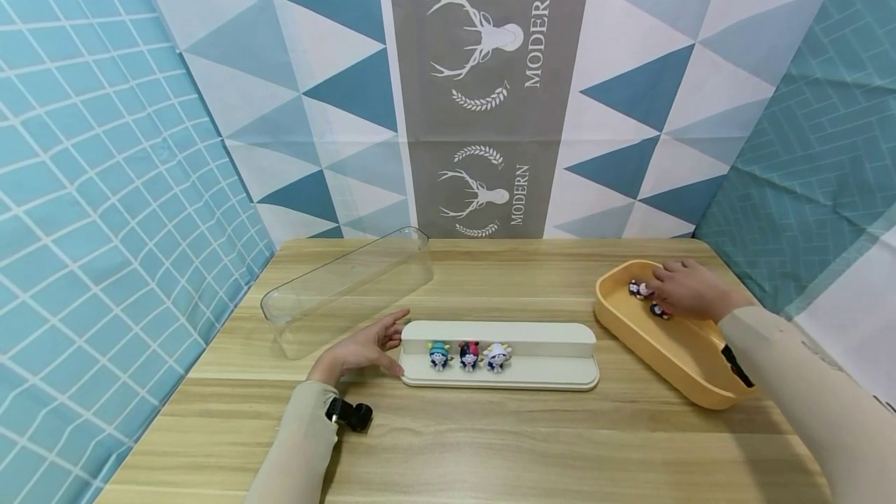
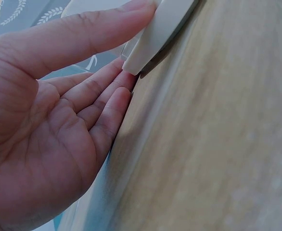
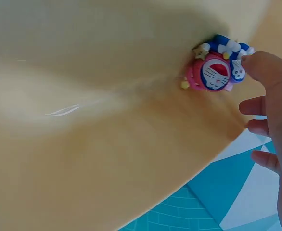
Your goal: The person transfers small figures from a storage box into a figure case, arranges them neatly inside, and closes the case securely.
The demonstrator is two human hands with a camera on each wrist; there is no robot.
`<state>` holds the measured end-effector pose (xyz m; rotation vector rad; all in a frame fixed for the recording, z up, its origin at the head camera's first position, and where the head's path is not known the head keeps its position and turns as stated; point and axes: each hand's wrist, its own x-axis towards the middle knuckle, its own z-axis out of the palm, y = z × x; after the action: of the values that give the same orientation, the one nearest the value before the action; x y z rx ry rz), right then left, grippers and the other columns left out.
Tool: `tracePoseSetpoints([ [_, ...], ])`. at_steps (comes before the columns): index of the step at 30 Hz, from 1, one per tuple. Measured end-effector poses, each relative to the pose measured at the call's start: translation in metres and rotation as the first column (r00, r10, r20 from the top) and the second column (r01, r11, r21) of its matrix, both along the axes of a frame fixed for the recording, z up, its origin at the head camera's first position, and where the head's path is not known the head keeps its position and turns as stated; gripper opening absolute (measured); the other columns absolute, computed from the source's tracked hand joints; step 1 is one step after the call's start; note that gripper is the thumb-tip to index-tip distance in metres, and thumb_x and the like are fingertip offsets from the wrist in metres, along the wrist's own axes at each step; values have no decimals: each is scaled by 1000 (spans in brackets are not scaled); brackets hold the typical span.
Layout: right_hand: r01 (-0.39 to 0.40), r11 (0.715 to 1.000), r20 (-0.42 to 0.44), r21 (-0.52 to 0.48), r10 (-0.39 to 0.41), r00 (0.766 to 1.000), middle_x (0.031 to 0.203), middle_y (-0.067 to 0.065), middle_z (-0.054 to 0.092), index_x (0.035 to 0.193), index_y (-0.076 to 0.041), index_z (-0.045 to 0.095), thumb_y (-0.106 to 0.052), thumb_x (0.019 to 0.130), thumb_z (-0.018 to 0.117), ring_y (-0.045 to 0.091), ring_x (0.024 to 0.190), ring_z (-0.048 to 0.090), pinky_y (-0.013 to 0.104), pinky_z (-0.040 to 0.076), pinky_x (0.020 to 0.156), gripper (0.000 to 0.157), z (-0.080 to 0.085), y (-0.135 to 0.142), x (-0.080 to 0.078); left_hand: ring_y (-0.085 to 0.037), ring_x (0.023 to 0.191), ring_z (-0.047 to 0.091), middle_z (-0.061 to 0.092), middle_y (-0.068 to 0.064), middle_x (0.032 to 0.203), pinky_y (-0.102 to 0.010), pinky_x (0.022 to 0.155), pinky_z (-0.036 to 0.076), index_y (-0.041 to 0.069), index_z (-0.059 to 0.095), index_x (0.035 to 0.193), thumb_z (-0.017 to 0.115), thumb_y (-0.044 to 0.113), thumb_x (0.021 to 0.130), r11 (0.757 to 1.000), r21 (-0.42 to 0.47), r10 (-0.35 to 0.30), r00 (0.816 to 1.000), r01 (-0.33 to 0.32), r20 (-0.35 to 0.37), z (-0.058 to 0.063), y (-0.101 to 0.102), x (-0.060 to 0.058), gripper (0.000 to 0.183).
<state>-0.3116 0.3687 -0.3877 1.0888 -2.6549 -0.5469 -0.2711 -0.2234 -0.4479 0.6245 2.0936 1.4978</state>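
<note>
A white stepped display base (image 1: 546, 368) carries three small cartoon figurines: one with a teal hat (image 1: 439, 356), one red and black (image 1: 469, 356), one with a white hat (image 1: 498, 358). My left hand (image 1: 364, 344) rests at the base's left end, its thumb at the front corner and its fingers extended along the end. My right hand (image 1: 689, 288) reaches into the orange tray (image 1: 658, 341), over several figurines. In the right wrist view, its thumb is right beside a pink figurine (image 3: 213, 73) and a blue one (image 3: 223, 45); whether it touches them is unclear.
A clear plastic cover (image 1: 350, 294) lies on the wooden table (image 1: 490, 442) at the back left. Patterned cloth (image 1: 483, 99) hangs behind the table and at both sides. The tray's raised wall surrounds the figurines at the right.
</note>
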Motion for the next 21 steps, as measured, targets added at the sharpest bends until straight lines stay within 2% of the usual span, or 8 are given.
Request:
tracePoseSetpoints([
  [3, -3, 999, -25, 39, 4, 1000, 85, 4, 53, 92, -12, 62, -20, 82, 78, 29, 84, 52, 52, 50, 77, 20, -4, 2, 0, -37, 141, 34, 38, -27, 151, -44, 118, 29, -2, 4, 158, 81, -5, 77, 1000, 2, -10, 1000, 10, -11, -1, -1, 0, 112],
  [8, 1, 999, -37, 49, 1, 999, 89, 6, 57, 93, -9, 62, -19, 79, 80, 30, 86, 52, 51, 49, 78, 25, -9, 3, -1, -41, 143, 29, 36, -28, 152, -48, 119, 24, 0, 4, 159, 79, -12, 75, 1000, 13, 26, 999, -27, 45, 0, 0, 0, 113],
  [14, 26, 998, -38, 60, -24, 999, 93, 9, 60, 98, -6, 64, -19, 76, 84, 32, 90, 53, 52, 50, 81, 33, -12, 0, 0, -42, 143, 28, 35, -28, 152, -51, 119, 22, 1, 5, 159, 78, -15, 74, 999, -1, 51, 997, -51, 51, 1, 2, 0, 113],
  [21, 37, 995, -37, 90, -34, 999, 88, 8, 58, 85, -8, 67, -19, 77, 82, 31, 86, 51, 51, 49, 80, 20, -14, 1, -2, -41, 143, 29, 36, -28, 151, -50, 119, 23, 1, 5, 159, 79, -14, 74, 999, -3, 55, 997, -55, 48, 2, 2, 1, 114],
])
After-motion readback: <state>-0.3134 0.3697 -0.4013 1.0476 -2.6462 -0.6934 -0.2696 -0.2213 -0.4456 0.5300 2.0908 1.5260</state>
